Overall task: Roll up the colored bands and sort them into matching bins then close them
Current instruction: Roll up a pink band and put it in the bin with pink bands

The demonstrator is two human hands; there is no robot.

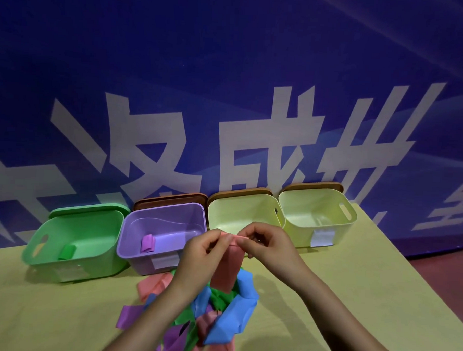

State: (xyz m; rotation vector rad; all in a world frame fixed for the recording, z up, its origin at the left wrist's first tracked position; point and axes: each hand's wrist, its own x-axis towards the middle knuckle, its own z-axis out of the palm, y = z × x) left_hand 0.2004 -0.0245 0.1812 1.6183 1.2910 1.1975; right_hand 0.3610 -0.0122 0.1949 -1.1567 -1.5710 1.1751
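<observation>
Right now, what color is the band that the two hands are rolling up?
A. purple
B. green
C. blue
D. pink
D. The left hand and the right hand pinch the top end of a pink band, which hangs down toward the pile of bands on the table.

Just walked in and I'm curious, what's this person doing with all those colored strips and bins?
A person is starting to roll a pink band, pinching its top edge with the left hand and right hand. A green roll already lies in the green bin, a purple roll in the purple bin. More bands lie heaped below. All bins are open.
</observation>
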